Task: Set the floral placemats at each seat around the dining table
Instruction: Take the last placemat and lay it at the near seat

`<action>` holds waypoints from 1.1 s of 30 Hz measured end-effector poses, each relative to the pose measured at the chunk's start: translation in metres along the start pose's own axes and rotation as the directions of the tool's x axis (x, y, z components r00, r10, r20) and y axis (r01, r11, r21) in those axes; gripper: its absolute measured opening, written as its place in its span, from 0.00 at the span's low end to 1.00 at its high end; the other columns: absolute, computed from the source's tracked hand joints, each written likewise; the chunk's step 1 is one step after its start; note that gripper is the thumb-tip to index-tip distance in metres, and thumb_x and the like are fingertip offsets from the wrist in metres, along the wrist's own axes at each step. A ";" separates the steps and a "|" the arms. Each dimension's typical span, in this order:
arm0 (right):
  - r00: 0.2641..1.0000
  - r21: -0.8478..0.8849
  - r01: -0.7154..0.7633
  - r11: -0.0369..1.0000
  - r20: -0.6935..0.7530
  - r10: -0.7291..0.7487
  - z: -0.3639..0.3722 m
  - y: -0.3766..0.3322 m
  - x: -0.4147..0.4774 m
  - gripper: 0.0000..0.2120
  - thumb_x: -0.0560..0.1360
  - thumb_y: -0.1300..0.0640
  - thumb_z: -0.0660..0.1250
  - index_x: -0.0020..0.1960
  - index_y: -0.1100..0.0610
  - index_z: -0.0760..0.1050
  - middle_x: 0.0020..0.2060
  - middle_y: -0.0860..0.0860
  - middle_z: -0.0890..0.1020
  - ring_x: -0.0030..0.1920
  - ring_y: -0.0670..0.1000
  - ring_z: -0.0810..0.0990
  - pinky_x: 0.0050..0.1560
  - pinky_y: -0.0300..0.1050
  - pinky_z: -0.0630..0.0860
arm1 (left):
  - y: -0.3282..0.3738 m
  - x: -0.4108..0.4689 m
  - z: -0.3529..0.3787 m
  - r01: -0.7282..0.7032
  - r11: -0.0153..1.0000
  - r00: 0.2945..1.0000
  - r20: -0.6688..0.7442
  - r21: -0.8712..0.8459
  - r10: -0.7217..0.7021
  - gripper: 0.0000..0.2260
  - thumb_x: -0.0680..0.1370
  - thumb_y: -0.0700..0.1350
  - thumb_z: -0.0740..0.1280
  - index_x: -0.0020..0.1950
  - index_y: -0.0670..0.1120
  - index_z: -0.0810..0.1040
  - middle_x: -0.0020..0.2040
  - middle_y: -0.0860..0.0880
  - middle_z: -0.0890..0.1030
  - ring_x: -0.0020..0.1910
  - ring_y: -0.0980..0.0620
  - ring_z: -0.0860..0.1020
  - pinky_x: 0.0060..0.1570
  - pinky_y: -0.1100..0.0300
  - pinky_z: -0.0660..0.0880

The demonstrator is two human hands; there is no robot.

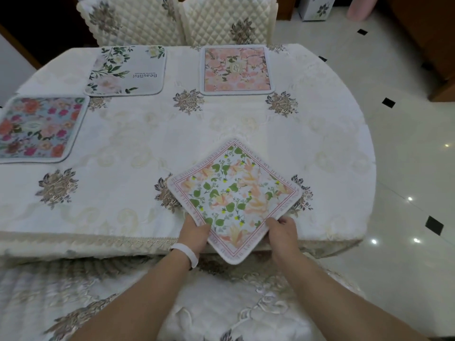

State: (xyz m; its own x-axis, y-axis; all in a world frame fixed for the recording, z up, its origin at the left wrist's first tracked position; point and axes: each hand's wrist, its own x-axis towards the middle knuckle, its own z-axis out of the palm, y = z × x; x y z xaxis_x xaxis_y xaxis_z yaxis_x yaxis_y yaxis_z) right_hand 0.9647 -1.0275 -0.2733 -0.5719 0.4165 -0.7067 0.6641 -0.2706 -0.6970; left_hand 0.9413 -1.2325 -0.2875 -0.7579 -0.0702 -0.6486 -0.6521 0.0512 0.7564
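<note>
Head view: an oval worktop [123,134] under a cream tablecloth embroidered with brown-gold flowers, seen from its near side.
Placemat in hand: a square white fabric placemat with green leaves and peach blossoms [234,193], red lettering round its border, lies turned corner-on like a diamond at the near edge of the worktop; its nearest corner hangs past the edge.
Left hand [194,232]: grip pinching the mat's lower-left edge, thumb on top, fingers hidden beneath; a white wristband [188,254] sits on the wrist.
Right hand [283,230]: grip pinching the mat's lower-right edge, thumb on top, the other fingers out of sight under the mat.
Left side: a square blue-grey placemat with red and pink flowers [39,129] lies flat at the worktop's left edge.
Far left seat: a pale grey placemat with white flowers and the word "Beautiful" [128,70] lies flat before a cream quilted chair [133,20].
Far right seat: a square pink floral placemat [236,70] lies flat before a second cream quilted chair [229,23], well apart from the grey one.
Near seat: a chair seat in embroidered cream fabric [234,303] shows beneath the forearms.
Floor: glossy white tiles with small black diamond insets [406,143] lie to the right.
</note>
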 end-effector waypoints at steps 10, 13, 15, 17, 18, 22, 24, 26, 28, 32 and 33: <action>0.989 -0.175 0.109 0.979 0.122 -0.089 -0.039 -0.087 0.078 0.05 0.77 0.59 0.67 0.46 0.60 0.78 0.40 0.60 0.84 0.39 0.59 0.82 0.42 0.54 0.75 | 0.034 0.051 -0.055 -0.020 0.945 0.992 0.126 0.325 -0.023 0.23 0.74 0.40 0.63 0.68 0.53 0.68 0.61 0.48 0.79 0.55 0.44 0.80 0.53 0.40 0.79; 0.976 -0.355 0.137 0.925 0.209 -0.064 -0.036 -0.096 0.088 0.08 0.78 0.55 0.67 0.53 0.59 0.79 0.44 0.58 0.85 0.40 0.57 0.83 0.37 0.47 0.75 | 0.050 0.053 -0.050 -0.024 0.935 0.986 0.164 0.353 -0.036 0.22 0.76 0.36 0.63 0.68 0.51 0.67 0.60 0.47 0.79 0.54 0.44 0.81 0.52 0.43 0.80; 0.972 -0.448 0.186 0.874 0.214 -0.096 -0.031 -0.097 0.088 0.05 0.78 0.57 0.65 0.53 0.55 0.78 0.45 0.52 0.84 0.41 0.53 0.83 0.34 0.43 0.75 | 0.058 0.059 -0.047 -0.036 0.928 0.978 0.203 0.372 -0.044 0.22 0.77 0.35 0.62 0.68 0.51 0.67 0.59 0.48 0.79 0.55 0.44 0.81 0.53 0.43 0.79; 0.966 -0.523 0.239 0.818 0.214 -0.146 -0.027 -0.096 0.084 0.06 0.77 0.59 0.64 0.51 0.53 0.78 0.43 0.48 0.83 0.41 0.51 0.83 0.36 0.44 0.76 | 0.063 0.067 -0.043 -0.056 0.900 0.976 0.212 0.432 -0.040 0.22 0.76 0.38 0.63 0.68 0.52 0.67 0.60 0.49 0.79 0.55 0.44 0.80 0.55 0.43 0.78; 0.964 -0.553 0.257 0.793 0.205 -0.170 -0.026 -0.095 0.082 0.07 0.77 0.60 0.63 0.52 0.53 0.78 0.42 0.47 0.82 0.41 0.51 0.83 0.37 0.44 0.77 | 0.065 0.071 -0.041 -0.068 0.886 0.978 0.207 0.459 -0.031 0.22 0.76 0.40 0.64 0.68 0.52 0.67 0.61 0.49 0.79 0.56 0.45 0.80 0.56 0.43 0.78; 0.960 -0.593 0.278 0.756 0.161 -0.227 -0.034 -0.084 0.079 0.05 0.77 0.60 0.62 0.51 0.54 0.75 0.45 0.51 0.81 0.43 0.54 0.81 0.42 0.47 0.77 | 0.071 0.070 -0.026 -0.071 0.871 0.996 0.078 0.485 0.038 0.13 0.77 0.40 0.64 0.61 0.49 0.71 0.53 0.48 0.81 0.50 0.46 0.81 0.50 0.47 0.79; 0.965 -0.583 0.261 0.770 0.142 -0.219 -0.042 -0.079 0.077 0.05 0.77 0.59 0.62 0.50 0.54 0.76 0.45 0.51 0.82 0.44 0.53 0.82 0.42 0.48 0.79 | 0.067 0.070 -0.020 -0.084 0.881 0.996 0.019 0.466 0.085 0.12 0.77 0.41 0.66 0.59 0.48 0.71 0.52 0.49 0.81 0.48 0.48 0.81 0.48 0.50 0.79; 0.968 -0.575 0.252 0.778 0.139 -0.211 -0.048 -0.076 0.078 0.06 0.77 0.59 0.63 0.50 0.52 0.78 0.45 0.51 0.83 0.45 0.54 0.83 0.47 0.53 0.81 | 0.063 0.067 -0.017 -0.125 0.877 0.989 -0.008 0.464 0.145 0.12 0.77 0.42 0.66 0.59 0.49 0.70 0.53 0.49 0.81 0.50 0.48 0.81 0.48 0.51 0.79; 0.964 -0.598 0.265 0.756 0.154 -0.216 -0.051 -0.073 0.078 0.07 0.77 0.58 0.63 0.51 0.52 0.78 0.46 0.52 0.83 0.47 0.55 0.84 0.50 0.55 0.81 | 0.059 0.063 -0.015 -0.190 0.846 0.976 0.000 0.499 0.219 0.11 0.77 0.42 0.66 0.57 0.52 0.71 0.51 0.50 0.80 0.49 0.48 0.81 0.48 0.50 0.79; 0.939 -0.649 0.343 0.680 0.228 -0.257 -0.052 -0.068 0.073 0.11 0.75 0.57 0.66 0.58 0.49 0.74 0.49 0.46 0.82 0.49 0.50 0.82 0.47 0.49 0.80 | 0.047 0.052 -0.019 -0.304 0.489 0.903 0.083 0.817 0.422 0.21 0.74 0.53 0.69 0.64 0.48 0.69 0.56 0.47 0.73 0.55 0.46 0.73 0.49 0.55 0.70; 0.930 -0.670 0.367 0.646 0.249 -0.270 -0.053 -0.066 0.070 0.14 0.74 0.55 0.67 0.59 0.48 0.73 0.51 0.47 0.81 0.52 0.50 0.81 0.49 0.49 0.79 | 0.043 0.047 -0.022 -0.313 0.418 0.891 0.111 0.853 0.440 0.25 0.73 0.57 0.68 0.65 0.47 0.68 0.57 0.45 0.73 0.56 0.45 0.72 0.50 0.54 0.70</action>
State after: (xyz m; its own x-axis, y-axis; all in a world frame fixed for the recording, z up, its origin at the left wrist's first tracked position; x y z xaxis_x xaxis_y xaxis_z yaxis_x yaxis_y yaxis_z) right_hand 0.9067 -0.9343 -0.2704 -0.8312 0.2448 -0.4991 0.5416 0.5591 -0.6278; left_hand 0.8779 -1.2552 -0.2833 -0.9645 0.0707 -0.2545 -0.0525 0.8931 0.4469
